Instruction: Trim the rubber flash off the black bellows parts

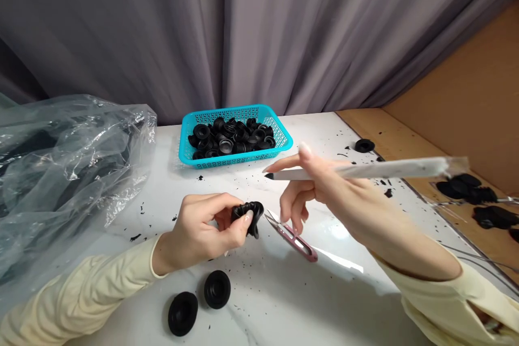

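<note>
My left hand (206,230) is closed, pinching a black ribbed rubber boot (253,216) that is squeezed out of shape between thumb and fingers. My right hand (324,186) grips a long whitish pen-like stick (385,168) with a dark pointed tip, lying between thumb and index finger. Below its curled fingers is a pair of pink thread snips (298,243), blades pointing toward the boot; whether the fingertips touch the snips I cannot tell. Two black rubber boots, one (217,289) close to another (183,313), rest on the white table in front.
A blue mesh basket (235,161) full of black rubber boots stands at the back. Clear plastic bagging (81,157) covers the left side. One boot (364,145) lies back right, and dark pieces (464,188) sit on the wooden surface. Black scraps are scattered across the white table (284,308).
</note>
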The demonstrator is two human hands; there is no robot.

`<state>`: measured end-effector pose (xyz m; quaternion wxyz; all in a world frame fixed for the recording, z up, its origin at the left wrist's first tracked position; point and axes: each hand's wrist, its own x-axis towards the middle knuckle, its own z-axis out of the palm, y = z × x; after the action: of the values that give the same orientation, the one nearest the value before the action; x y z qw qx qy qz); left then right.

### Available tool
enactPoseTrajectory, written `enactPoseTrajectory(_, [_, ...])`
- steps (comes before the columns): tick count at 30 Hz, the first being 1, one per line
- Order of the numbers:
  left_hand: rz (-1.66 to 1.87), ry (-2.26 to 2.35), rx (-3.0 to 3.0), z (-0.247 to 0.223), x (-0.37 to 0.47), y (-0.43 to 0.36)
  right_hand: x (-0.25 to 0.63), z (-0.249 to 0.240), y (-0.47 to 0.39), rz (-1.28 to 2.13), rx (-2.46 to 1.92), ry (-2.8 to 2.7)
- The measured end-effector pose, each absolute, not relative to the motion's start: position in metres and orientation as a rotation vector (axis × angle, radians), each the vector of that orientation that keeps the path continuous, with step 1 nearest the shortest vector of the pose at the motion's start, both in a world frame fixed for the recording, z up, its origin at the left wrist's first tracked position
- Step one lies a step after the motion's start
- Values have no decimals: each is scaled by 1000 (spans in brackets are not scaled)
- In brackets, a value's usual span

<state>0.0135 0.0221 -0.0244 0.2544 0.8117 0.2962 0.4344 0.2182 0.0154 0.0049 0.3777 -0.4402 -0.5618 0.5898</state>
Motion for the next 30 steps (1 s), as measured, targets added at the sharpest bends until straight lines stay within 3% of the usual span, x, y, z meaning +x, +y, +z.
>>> enactPoseTrajectory(9, [801,900,1647,-21,11,24,212,0,9,1082,-1261,-1777])
enactPoseTrajectory(17, [1040,853,1973,-25,15,24,202,4,3,1324,-1204,-1828])
enactPoseTrajectory(25, [1125,761,2119,-25,13,31,206,8,3,1025,-1196,-1902])
enactPoseTrajectory(30, [937,889,1765,-18,13,29,207,-1,6,932,-1052,-1906])
